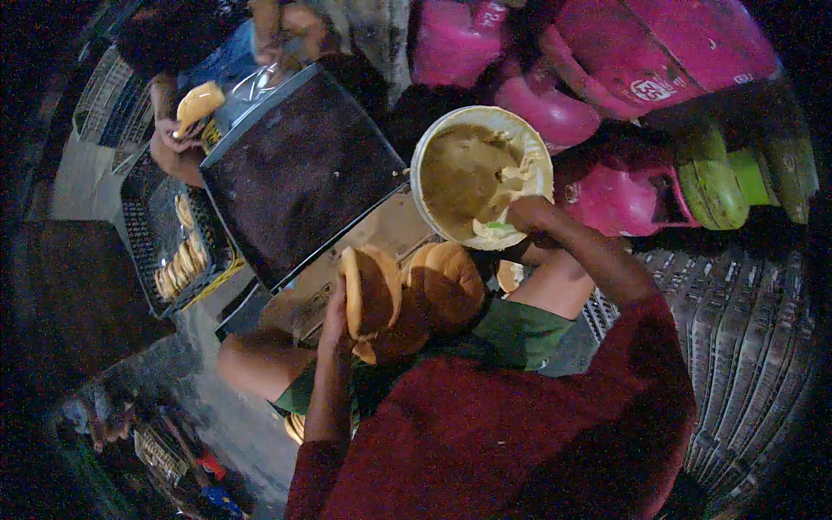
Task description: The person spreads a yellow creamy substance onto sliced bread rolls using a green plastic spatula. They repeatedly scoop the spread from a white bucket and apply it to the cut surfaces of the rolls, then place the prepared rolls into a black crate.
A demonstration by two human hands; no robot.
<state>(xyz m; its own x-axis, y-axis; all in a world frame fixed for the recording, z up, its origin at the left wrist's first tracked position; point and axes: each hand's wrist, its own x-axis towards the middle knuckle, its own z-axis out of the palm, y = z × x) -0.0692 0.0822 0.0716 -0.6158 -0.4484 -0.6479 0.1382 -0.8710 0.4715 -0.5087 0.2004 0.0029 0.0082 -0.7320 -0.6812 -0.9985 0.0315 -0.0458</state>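
My left hand (335,315) holds a split bread bun (367,289) upright over my lap, its fingers along the bun's left side. More round buns (445,279) stand close to its right, over a piece of cardboard (383,227). Beyond them is a round white tub (422,214) with a brown spread (458,175) and paler cream on its inner wall. My right hand (530,218) reaches over the tub's near right rim, fingers bent downward around something. A small green piece, perhaps of a tool, shows in the cream beside the fingers; the rest is hidden.
A dark-topped box (305,169) stands beyond the cardboard. Left of it, a black crate (146,260) holds filled buns (182,266). A co-worker's hand (179,143) holds a bun (198,104) at upper left. Pink plastic containers (608,195) and a green one (712,188) lie right; stacked crates (728,351) stand lower right.
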